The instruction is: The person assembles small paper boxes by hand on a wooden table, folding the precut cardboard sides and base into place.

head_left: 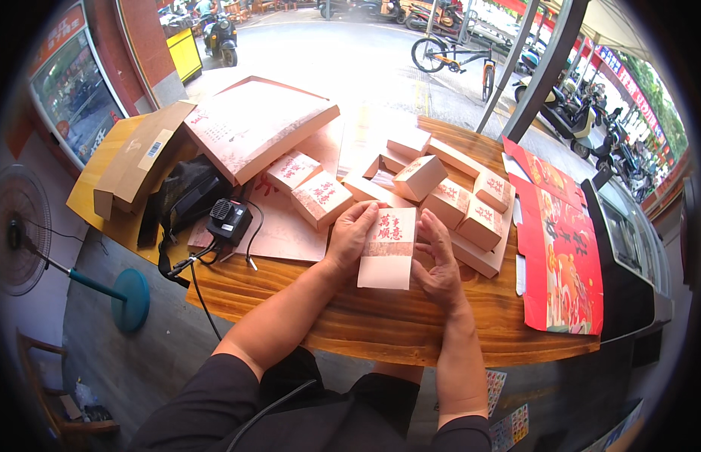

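Left hand [355, 233] pinched a small pale pink carton [386, 260] by its upper left edge, thumb and fingers pressed near the top corner. Right hand [439, 260] stood at the opposite side with its fingers loosely curved and parted, thumb just beside the carton's right edge; whether it touched could not be told. The carton was held tilted above the near part of a wood-grained counter [380, 331], its face, with red brush-style lettering over a darker printed band, turned up toward the wearer.

Just beyond the hands lay a compartmented pink box tray [482, 260], with several small cartons [482, 224] of the same kind in or on it, some tipped at angles. Left of the tray, two more cartons [322, 200] rested close together, near a large shallow pink box [267, 124] that lay tilted. Beneath these spread a flat pink panel [282, 233].

Farther left on the counter were a black device [230, 218] with cables, a dark bag [188, 192] and a brown cardboard box [143, 154] bearing a white label. Along the right end, a red printed cardboard sheet [565, 264] hung partly over the edge. A fan with a round teal base [130, 300] stood at the left, and a bicycle [456, 60] was parked outside on the pavement.
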